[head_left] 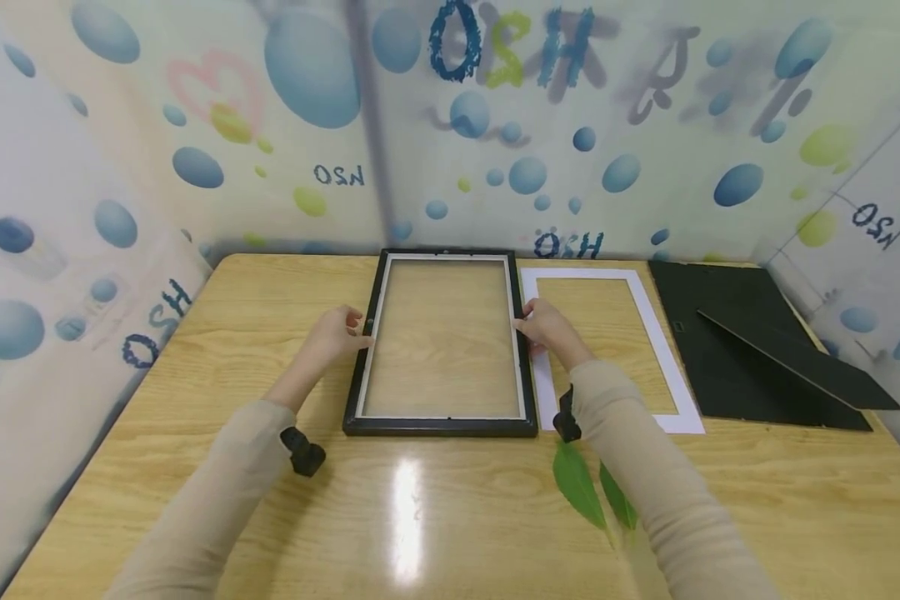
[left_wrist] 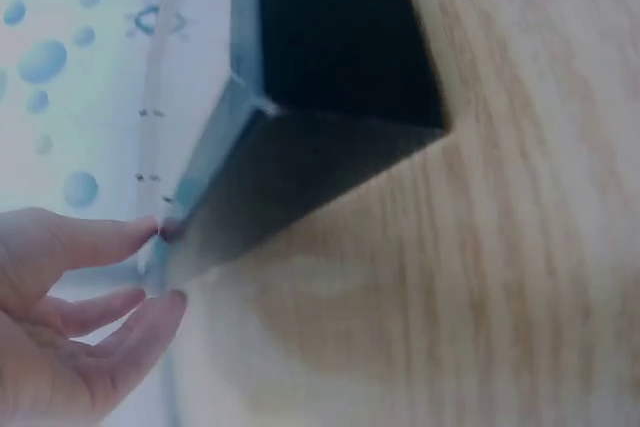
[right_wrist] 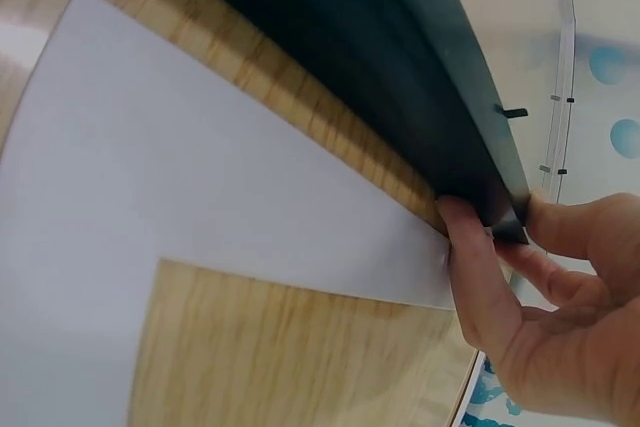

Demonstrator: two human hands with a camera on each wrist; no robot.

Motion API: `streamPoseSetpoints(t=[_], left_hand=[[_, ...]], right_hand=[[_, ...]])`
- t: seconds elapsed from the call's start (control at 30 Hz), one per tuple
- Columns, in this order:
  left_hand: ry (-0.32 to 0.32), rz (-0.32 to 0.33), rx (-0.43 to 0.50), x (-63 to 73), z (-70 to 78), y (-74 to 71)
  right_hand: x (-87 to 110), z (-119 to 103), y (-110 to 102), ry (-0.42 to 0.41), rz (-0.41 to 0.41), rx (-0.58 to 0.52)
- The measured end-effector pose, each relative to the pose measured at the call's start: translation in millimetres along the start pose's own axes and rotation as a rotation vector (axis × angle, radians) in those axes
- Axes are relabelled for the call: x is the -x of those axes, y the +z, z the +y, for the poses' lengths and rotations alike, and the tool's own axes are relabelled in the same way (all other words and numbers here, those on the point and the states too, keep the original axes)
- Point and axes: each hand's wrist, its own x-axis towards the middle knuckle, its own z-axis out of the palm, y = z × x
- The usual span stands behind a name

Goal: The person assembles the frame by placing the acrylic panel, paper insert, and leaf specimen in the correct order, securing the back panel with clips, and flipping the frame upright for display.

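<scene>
1. Frame (head_left: 441, 427), black-edged, lies on the worktop (head_left: 472, 533).
2. Left hand (head_left: 333, 333) pinches its left side; right hand (head_left: 551, 329) grips its right side.
3. White mat (head_left: 686, 408) lies just right, leaves (head_left: 579, 485) nearer the person, black board (head_left: 686, 333) farther right.

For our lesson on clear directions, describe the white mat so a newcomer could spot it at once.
On the wooden table, find the black frame gripped by the left hand and right hand. The white mat lies flat to its right, between it and the black board. Unlike both dark neighbours, it is a white rectangular border around a large opening.
</scene>
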Motion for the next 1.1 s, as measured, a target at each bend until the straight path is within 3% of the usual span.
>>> streamPoseSetpoints(t=[0.2, 0.4, 0.5, 0.53, 0.63, 0.73, 0.77, 0.83, 1.1], left_hand=[[-0.078, -0.173, 0.190, -11.8, -6.7, -4.7], [-0.148, -0.254, 0.194, -16.2, -5.8, -9.4], [-0.160, -0.269, 0.184, -17.3, -4.7, -8.1], [-0.164, -0.272, 0.184, -17.5, -4.3, -7.5], [-0.181, -0.276, 0.199, -18.3, -3.0, -5.4], [-0.191, -0.275, 0.198, -19.5, -1.9, -5.1], [-0.190, -0.276, 0.195, -19.8, -1.6, -5.2], [-0.183, -0.274, 0.182, -19.8, -1.5, -6.1], [-0.199, -0.269, 0.221, -16.0, -3.2, -6.6]], right_hand=[[2.2, -3.8, -0.2, 0.021, -0.001, -0.019], [1.9, -4.9, 2.5, 0.009, 0.007, -0.014], [-6.0, 0.6, 1.1, -0.015, -0.007, -0.006], [-19.6, 11.6, -0.5, -0.058, -0.027, -0.045], [-23.0, 22.8, -10.9, -0.080, -0.065, -0.082], [-13.3, 32.3, -26.5, -0.078, -0.052, -0.086], [2.1, 28.1, -31.9, -0.038, -0.030, -0.047], [10.2, 37.1, -42.2, -0.032, 0.006, -0.017], [19.7, 80.0, -71.7, 0.007, 0.071, -0.030]])
